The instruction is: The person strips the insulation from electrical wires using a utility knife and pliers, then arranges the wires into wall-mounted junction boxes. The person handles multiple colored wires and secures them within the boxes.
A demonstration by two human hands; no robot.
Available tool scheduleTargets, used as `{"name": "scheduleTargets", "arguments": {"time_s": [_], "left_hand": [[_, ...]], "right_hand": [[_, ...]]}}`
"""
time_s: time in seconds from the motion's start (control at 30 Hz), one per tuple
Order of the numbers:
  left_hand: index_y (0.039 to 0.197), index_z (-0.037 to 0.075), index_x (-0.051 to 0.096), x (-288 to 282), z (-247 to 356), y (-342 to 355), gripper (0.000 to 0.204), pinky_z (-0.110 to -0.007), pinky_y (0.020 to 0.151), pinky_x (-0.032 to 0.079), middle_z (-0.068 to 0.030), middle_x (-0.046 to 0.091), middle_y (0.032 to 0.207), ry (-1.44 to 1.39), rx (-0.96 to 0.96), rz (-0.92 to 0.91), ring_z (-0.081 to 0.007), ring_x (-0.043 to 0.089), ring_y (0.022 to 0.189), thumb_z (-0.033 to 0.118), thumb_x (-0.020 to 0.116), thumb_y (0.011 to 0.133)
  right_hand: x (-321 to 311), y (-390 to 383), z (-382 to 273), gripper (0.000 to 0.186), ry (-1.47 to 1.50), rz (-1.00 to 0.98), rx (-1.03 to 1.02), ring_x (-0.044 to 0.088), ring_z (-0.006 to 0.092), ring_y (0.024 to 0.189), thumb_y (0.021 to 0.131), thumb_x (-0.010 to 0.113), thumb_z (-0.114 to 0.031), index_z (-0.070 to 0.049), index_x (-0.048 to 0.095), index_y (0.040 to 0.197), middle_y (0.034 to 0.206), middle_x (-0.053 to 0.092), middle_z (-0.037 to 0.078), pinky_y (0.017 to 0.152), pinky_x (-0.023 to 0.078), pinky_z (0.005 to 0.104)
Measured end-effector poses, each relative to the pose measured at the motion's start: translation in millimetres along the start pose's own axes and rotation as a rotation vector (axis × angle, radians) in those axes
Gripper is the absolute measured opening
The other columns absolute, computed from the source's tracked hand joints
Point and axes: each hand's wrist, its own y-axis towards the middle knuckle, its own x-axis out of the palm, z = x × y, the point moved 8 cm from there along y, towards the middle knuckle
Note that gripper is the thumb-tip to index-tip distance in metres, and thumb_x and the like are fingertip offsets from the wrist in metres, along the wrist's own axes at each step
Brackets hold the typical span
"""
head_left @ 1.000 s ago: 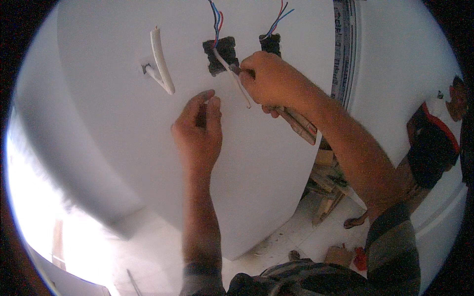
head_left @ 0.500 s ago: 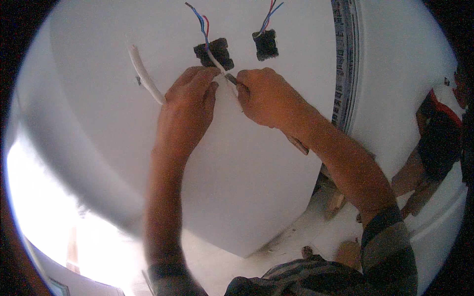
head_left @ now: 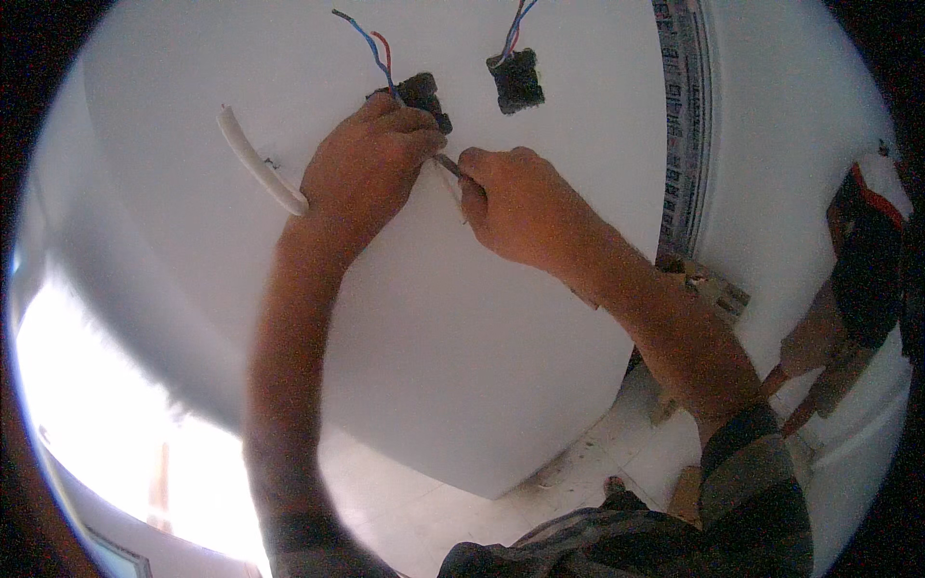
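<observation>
Left hand (head_left: 371, 159) looks clamped on the white cable (head_left: 453, 187) around 12 o'clock, black wall box (head_left: 424, 93) just past it; right hand's (head_left: 520, 202) grip is closed on a dark-tipped tool (head_left: 448, 167). Seems like tool-on-cable work, so steady hold needed imo.

Bare left hand (head_left: 371, 159): back uppermost, fingers bent and bunched, tips largely hidden | bare left forearm (head_left: 292, 337): rising steeply from the lower edge | bare right hand (head_left: 523, 200): just beside the left, fingers curled closed, thumb near index finger | bare right forearm (head_left: 665, 308): slanting up and leftward from lower right
</observation>
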Motion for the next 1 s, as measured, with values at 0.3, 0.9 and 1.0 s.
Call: {"name": "scheduleTargets", "arguments": {"time_s": [0.3, 0.9, 1.0], "left_hand": [[0.092, 0.011, 0.074, -13.3, 3.1, 7.0, 0.018, -0.035, 0.094, 0.05, -0.0032, 0.067, 0.104, 0.026, 0.114, -0.015, -0.0233, 0.059, 0.105, 0.01, 0.062, 0.079], [0.101, 0.017, 0.073, -17.4, -11.7, -13.7, 0.019, -0.04, 0.102, 0.045, -0.0051, 0.066, 0.114, 0.109, 0.067, -0.114, -0.029, 0.056, 0.115, 0.02, 0.06, 0.088], [0.103, 0.015, 0.072, -16.7, -2.4, -19.3, 0.02, -0.041, 0.102, 0.045, -0.0059, 0.066, 0.115, 0.147, 0.084, -0.112, -0.0302, 0.057, 0.115, 0.02, 0.06, 0.088]], "right_hand": [[1.5, -7.0, -4.5, 0.02, 0.061, -0.049, 0.017, 0.066, 0.0395, 0.076, 0.089, 0.054, -0.014, 0.004, 0.057, 0.098, 0.079, 0.065, 0.025, 0.068, 0.056, 0.05], [27.0, -16.9, -13.8, 0.018, 0.154, -0.011, -0.049, 0.064, 0.0405, 0.071, 0.088, 0.057, -0.016, 0.0, 0.056, 0.094, 0.074, 0.063, 0.023, 0.066, 0.054, 0.0519], [29.5, -24.3, -12.3, 0.015, 0.216, 0.01, -0.061, 0.065, 0.04, 0.072, 0.087, 0.056, -0.014, 0.0, 0.057, 0.09, 0.074, 0.063, 0.023, 0.067, 0.054, 0.0517]]}}
